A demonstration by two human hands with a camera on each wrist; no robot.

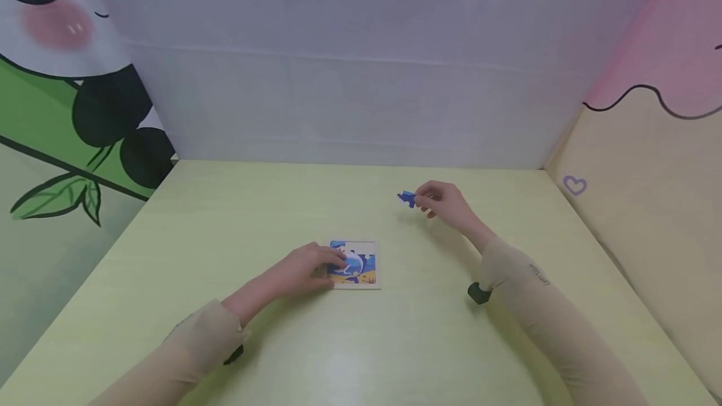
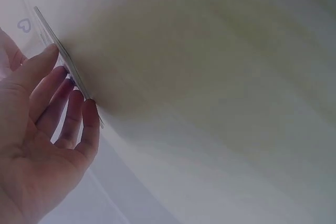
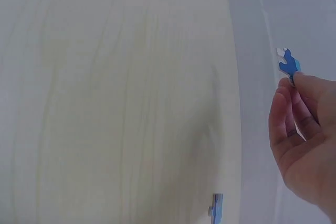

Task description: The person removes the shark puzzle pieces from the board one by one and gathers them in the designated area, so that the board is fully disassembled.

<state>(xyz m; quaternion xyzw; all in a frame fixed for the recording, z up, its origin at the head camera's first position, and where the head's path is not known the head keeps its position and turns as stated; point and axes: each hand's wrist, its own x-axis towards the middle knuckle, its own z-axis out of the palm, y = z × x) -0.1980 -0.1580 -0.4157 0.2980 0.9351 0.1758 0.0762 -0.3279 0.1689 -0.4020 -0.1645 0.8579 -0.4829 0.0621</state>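
Observation:
A small square jigsaw puzzle (image 1: pixel 354 268) with a blue sea-animal picture lies on the table, partly filled, with pale gaps near its top and right. My left hand (image 1: pixel 307 269) holds its left side, thumb at the near left corner and fingers curved over the picture. In the left wrist view the board (image 2: pixel 65 56) appears nearly edge-on beside the thumb and fingertips. Up and to the right, my right hand (image 1: pixel 442 202) pinches a blue puzzle piece (image 1: pixel 407 198) between thumb and fingers, above the table. The right wrist view shows this piece (image 3: pixel 289 65) with its knobbed outline and a white corner.
Another blue puzzle piece (image 3: pixel 217 208) lies on the table in the right wrist view. The pale wood-grain table (image 1: pixel 254 205) ends at a grey-white cloth backdrop (image 1: pixel 350 105). Printed cartoon panels stand along the left (image 1: pixel 68 143) and right (image 1: pixel 648 161) sides.

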